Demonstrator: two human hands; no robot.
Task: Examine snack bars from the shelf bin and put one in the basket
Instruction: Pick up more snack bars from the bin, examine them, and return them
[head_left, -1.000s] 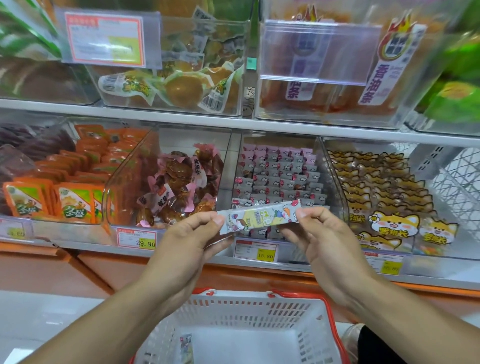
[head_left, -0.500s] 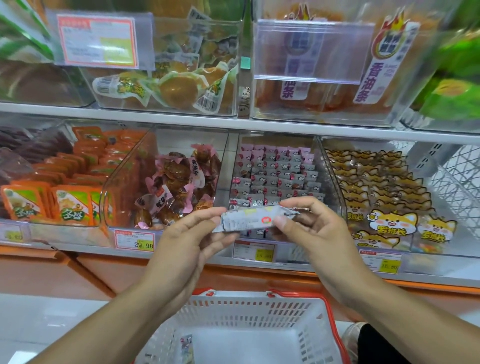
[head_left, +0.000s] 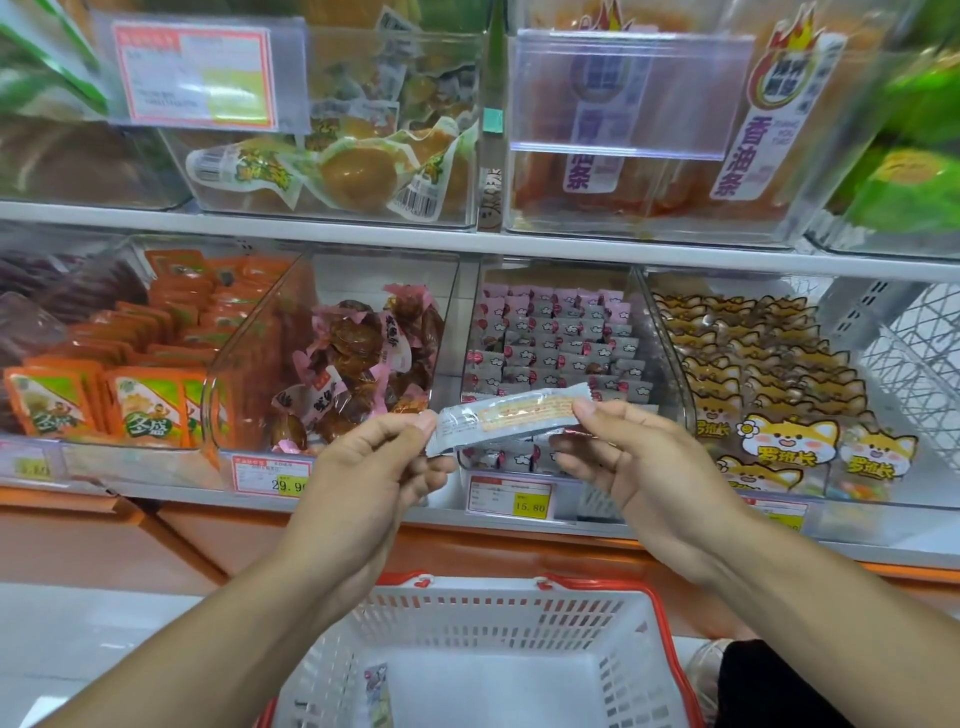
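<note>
Basket (head_left: 519, 613) below holds one small packet, seemingly a bar; shelf bin (head_left: 558, 343) stays stocked. Left hand (head_left: 374, 467) and right hand (head_left: 639, 462) pinch snack bar (head_left: 511, 418) ends, back side up: examining, drop pending.

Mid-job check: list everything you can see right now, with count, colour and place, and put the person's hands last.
snack bar: one, silver-white back with an orange panel, held level in front of the middle shelf
snack bar bin: one, clear, rows of pink and grey wrappers, behind the held bar
basket: one, white with red rim, below the hands
packet in basket: one, pale and printed, lying at the basket's left
orange packets: many, orange and green, left bin
brown sweets: a heap, pink-trimmed clear wrap, bin left of the bars
cat-face packs: many, yellow, right bin
price tags: several, red and yellow, shelf edge
left hand: pinch grip on the bar's left end
right hand: pinch grip on the bar's right end
</note>
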